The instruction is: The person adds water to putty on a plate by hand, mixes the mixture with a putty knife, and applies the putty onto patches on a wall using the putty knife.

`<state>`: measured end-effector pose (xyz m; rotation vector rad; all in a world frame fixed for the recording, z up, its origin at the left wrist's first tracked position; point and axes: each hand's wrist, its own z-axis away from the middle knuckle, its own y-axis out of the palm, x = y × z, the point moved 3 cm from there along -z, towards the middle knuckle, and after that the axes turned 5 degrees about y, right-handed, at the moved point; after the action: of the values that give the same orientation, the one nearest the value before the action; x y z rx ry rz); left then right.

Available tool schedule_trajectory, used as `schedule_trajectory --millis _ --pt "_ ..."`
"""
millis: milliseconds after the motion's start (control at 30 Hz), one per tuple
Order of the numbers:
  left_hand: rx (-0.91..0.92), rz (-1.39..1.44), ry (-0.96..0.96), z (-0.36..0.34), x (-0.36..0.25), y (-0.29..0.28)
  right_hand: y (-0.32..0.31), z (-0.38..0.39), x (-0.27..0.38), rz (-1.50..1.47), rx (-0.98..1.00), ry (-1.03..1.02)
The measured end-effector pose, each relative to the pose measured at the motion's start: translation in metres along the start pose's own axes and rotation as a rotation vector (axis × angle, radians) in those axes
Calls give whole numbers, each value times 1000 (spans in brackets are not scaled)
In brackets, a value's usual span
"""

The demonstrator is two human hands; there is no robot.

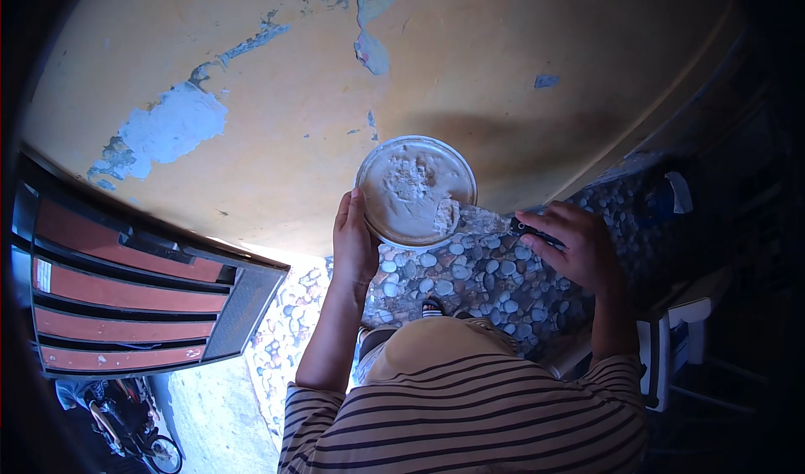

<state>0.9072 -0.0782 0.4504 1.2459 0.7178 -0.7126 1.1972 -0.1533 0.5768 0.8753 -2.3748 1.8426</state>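
Pale paste (pixel 387 208) in a round container (pixel 412 246), held before the ochre wall (pixel 285 164).
Our left grip (pixel 355 243) clasps its left side, seemingly for steadiness; our right grip (pixel 579 241) wraps the scraper (pixel 489 221) handle, letting the blade reach the paste.

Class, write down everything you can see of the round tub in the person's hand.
The round tub has a thin, pale rim; its material and depth are hard to judge. Thick, pale paste covers its inside, partly smooth, with a rough, lumpy patch toward the far side. Its open face is turned to the camera. The left hand grips its left edge, holding it up by the yellowish wall. A putty knife with paste on its blade reaches over its right edge; whether it touches is unclear.
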Motion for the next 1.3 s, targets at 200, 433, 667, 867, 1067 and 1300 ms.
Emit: schedule_trajectory --millis 200,433,667,867,1067,1300 --pt "-5 13 0 -3 -3 1 13 -10 -19 -162 -43 -10" --pt "-10 -3 1 -12 -11 11 35 -16 -59 -956 150 573" --pt "1 -14 -15 -18 -14 20 51 -20 -60 -1222 237 676" --pt "25 -2 -2 -25 -15 23 54 -23 -64 -1366 250 702" --pt "25 -8 2 -30 -14 25 52 -26 -63 -1400 188 732" --pt "29 -22 -22 -29 -14 30 45 -28 -59 -1162 191 691"
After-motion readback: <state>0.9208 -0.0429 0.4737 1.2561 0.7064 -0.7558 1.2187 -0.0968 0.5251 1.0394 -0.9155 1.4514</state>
